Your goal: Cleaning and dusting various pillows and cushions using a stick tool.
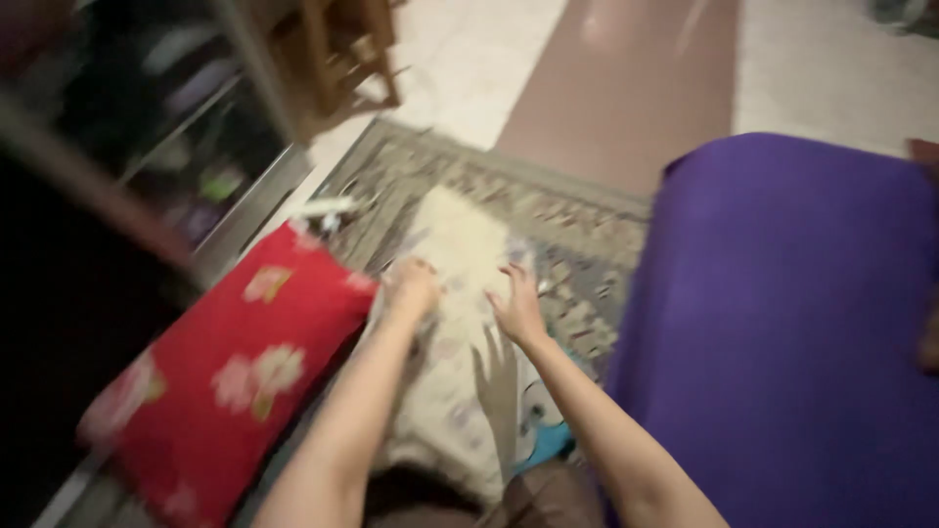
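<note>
a cream pillow (pixel 460 323) is seen on the patterned rug (pixel 577 244), between a red flowered cushion (pixel 230 376) and a purple mat (pixel 782 323); it is gripped by the curled left hand (pixel 411 290) and pressed by the spread right hand (pixel 518 308).

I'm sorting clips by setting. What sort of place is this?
Probably a room in a home: a patterned rug on a tiled floor, a red flowered cushion and a wooden chair.

One red cushion (pixel 220 376), one cream cloth (pixel 455 342), one purple mat (pixel 782 332)
</note>
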